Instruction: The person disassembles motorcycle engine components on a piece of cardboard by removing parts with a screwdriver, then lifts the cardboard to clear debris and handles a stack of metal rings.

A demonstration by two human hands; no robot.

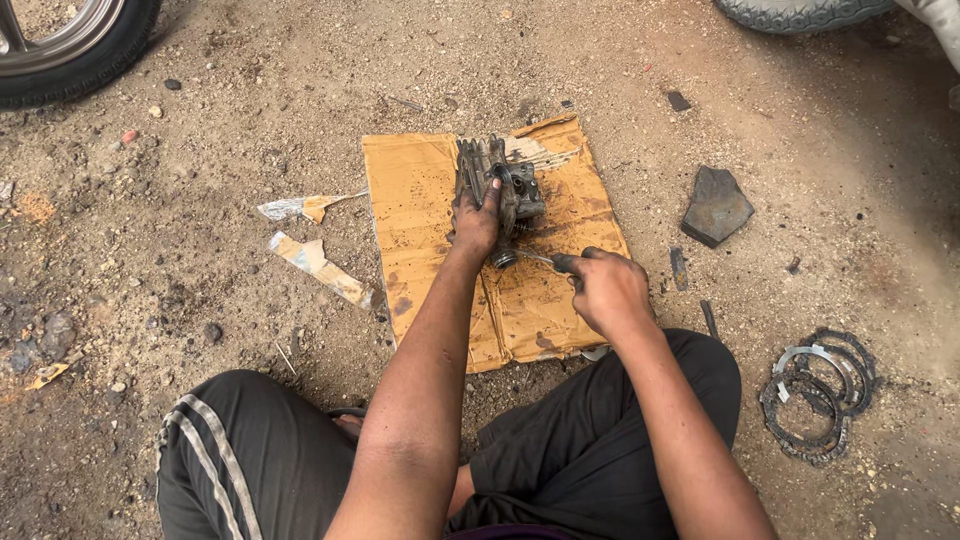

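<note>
Fingers [487, 200] of the left hand [474, 222] are curled w/ a firm grip over the grimy grey finned metal engine part [505, 188], pinning it down on the torn tan cardboard sheet [420, 200] spread on the dirt ground. Fingers [590, 257] of the right hand [607, 291] are wrapped tight around the dark handle of a thin metal screwdriver-type tool [540, 260]; its tip reaches toward the round end of the part, just below the left fingertips. Can't tell if the tip is actually seated.

To do this well, I'd judge: keep the left palm's weight on the part so it doesn't roll, keep the tool shaft in line w/ the fastener or seam, push straight, and keep left fingers clear of the tip in case it slips.

Counts: 1 engine part, 1 tool, 1 cardboard sheet. Well right of the right fingers, a pile of flat dark metal rings [818, 392], approx 4–5, overlap makes it unclear. 1 dark flat stone-like slab [716, 206] beyond the right fingers. 2 torn paper scraps [318, 262] left of the left fingers. 2 tyres at the far edges, one black w/ rim [75, 45].
</note>
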